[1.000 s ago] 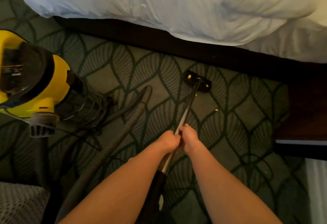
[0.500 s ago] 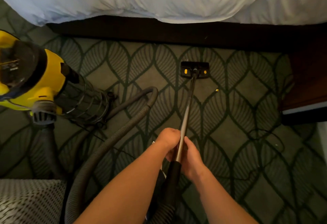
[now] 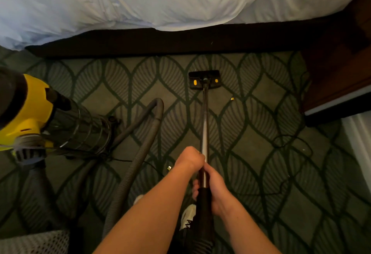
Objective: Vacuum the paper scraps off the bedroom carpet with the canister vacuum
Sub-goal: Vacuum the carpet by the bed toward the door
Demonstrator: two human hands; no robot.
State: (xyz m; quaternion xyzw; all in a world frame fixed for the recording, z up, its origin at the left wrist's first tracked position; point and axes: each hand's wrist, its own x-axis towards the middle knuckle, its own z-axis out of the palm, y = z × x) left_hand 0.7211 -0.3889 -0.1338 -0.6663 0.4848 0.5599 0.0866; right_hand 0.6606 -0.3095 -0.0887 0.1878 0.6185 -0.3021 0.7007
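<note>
Items counted:
- one canister vacuum (image 3: 36,113), at 9 o'clock
- one hose (image 3: 140,149)
- one wand (image 3: 204,129)
- one floor nozzle (image 3: 204,79)
- two hands: left hand (image 3: 189,158), right hand (image 3: 215,185)
- two paper scraps (image 3: 232,99), the second scrap (image 3: 169,168) at 9 o'clock of the left hand
- one bed (image 3: 140,3)

No readable text; any label on the canister vacuum (image 3: 34,109) seems blurred.
</note>
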